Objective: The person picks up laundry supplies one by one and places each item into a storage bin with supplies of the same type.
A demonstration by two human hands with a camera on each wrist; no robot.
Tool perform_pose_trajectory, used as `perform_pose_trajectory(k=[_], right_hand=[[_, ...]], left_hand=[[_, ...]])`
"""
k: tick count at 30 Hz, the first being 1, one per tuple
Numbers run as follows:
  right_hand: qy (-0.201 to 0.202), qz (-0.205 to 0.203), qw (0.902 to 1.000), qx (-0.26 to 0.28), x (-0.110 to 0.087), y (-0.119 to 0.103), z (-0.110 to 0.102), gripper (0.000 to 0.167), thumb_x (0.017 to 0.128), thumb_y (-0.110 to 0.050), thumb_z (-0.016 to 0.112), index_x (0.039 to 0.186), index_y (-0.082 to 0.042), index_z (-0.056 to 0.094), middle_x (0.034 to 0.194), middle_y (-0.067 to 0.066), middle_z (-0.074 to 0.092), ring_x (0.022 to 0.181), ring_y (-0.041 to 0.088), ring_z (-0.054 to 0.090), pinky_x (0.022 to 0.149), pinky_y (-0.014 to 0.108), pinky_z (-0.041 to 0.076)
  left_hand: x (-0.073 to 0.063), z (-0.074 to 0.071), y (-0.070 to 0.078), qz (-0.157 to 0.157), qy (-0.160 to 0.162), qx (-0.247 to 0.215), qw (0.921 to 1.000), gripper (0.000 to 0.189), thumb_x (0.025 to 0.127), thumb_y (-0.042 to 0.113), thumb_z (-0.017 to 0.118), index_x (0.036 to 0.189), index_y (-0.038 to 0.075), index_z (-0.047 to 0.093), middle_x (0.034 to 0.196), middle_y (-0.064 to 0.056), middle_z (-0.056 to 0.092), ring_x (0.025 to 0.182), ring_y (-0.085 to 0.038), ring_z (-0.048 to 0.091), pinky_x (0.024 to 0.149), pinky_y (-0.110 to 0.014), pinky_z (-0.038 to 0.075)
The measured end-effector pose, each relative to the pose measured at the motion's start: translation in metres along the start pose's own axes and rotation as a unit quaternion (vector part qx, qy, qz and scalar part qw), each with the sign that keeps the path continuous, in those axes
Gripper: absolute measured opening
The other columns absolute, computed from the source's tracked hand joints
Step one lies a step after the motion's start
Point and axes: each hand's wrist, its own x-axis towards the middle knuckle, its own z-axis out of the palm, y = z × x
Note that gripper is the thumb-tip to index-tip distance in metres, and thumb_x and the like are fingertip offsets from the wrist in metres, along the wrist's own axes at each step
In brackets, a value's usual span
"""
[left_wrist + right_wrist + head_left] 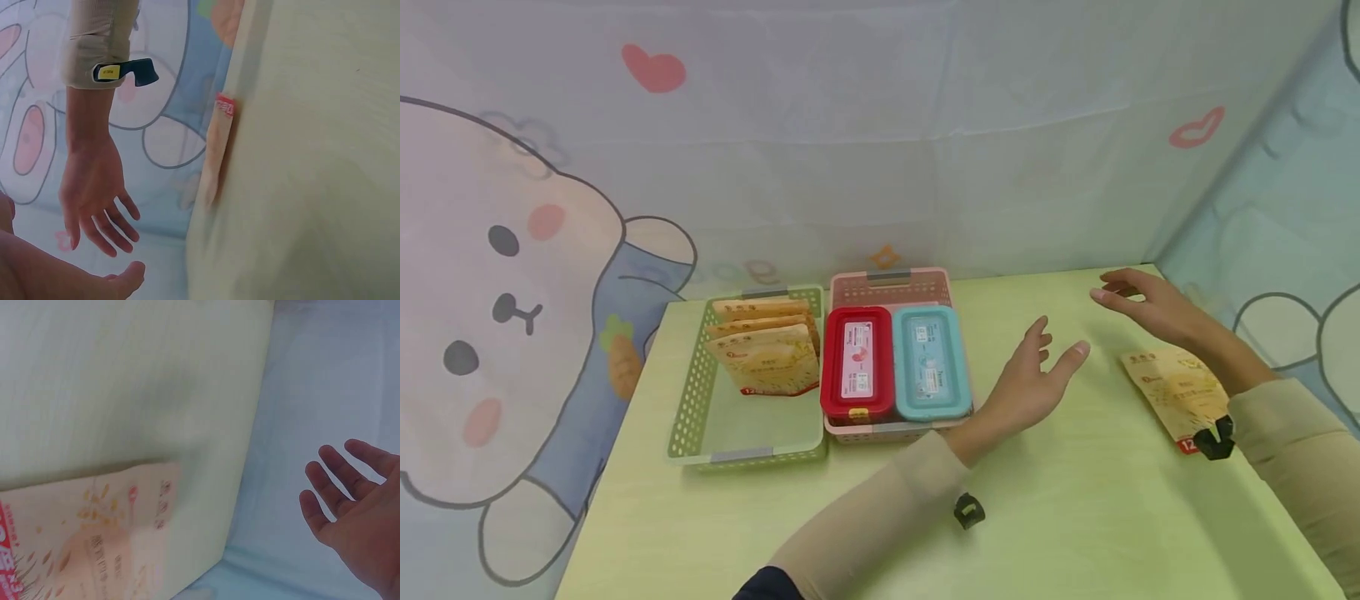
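My left hand (1026, 383) hangs over the table, right of the pink basket (887, 287), with fingers apart and nothing held. Farther right my right hand (1150, 304) is raised above the back of the table, its fingers loosely bent and holding nothing. A beige food pouch (1176, 392) with a red bottom strip lies on the table near the right forearm, which partly covers it. In the right wrist view the pouch (94, 537) shows its printed face, apart from the right hand (362, 512). The left wrist view shows it edge-on.
Several similar pouches (767, 358) stand in a green basket (688, 408) at the left. Inside the pink basket are a red-rimmed box (857, 362) and a teal-rimmed box (931, 362), side by side. A printed cloth (887, 167) hangs behind the table.
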Motion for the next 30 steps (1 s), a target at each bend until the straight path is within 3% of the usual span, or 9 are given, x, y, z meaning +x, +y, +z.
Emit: perform_pose_trajectory(k=[11, 19, 30], right_hand=[[0.004, 0.046, 0.9981, -0.041, -0.011, 0.05, -0.005, 0.081, 0.109, -0.057, 0.048, 0.154, 0.01, 0.04, 0.148, 0.037, 0.046, 0.131, 0.055, 0.05, 0.099, 0.071, 0.045], [0.033, 0.052, 0.9943, -0.087, -0.023, 0.077, -0.003, 0.074, 0.108, -0.042, 0.059, 0.145, 0.02, 0.042, 0.136, 0.046, 0.051, 0.12, 0.061, 0.053, 0.093, 0.071, 0.048], [-0.02, 0.071, 0.9887, -0.13, -0.032, 0.111, -0.006, 0.072, 0.105, -0.031, 0.065, 0.141, 0.025, 0.038, 0.131, 0.054, 0.047, 0.116, 0.068, 0.049, 0.094, 0.075, 0.044]], left_hand=[[0.004, 0.031, -0.023, -0.027, 0.011, 0.013, 0.9995, 0.078, 0.104, 0.066, 0.051, 0.167, 0.022, 0.03, 0.156, 0.0, 0.052, 0.139, -0.02, 0.055, 0.109, -0.038, 0.049], [0.01, 0.055, -0.032, -0.046, 0.01, 0.014, 0.9988, 0.075, 0.104, 0.064, 0.054, 0.165, 0.026, 0.032, 0.149, 0.003, 0.054, 0.131, -0.015, 0.059, 0.102, -0.035, 0.053], [0.01, 0.06, -0.047, -0.069, 0.005, 0.013, 0.9975, 0.077, 0.104, 0.063, 0.055, 0.164, 0.02, 0.036, 0.148, 0.001, 0.057, 0.129, -0.017, 0.062, 0.101, -0.035, 0.053]])
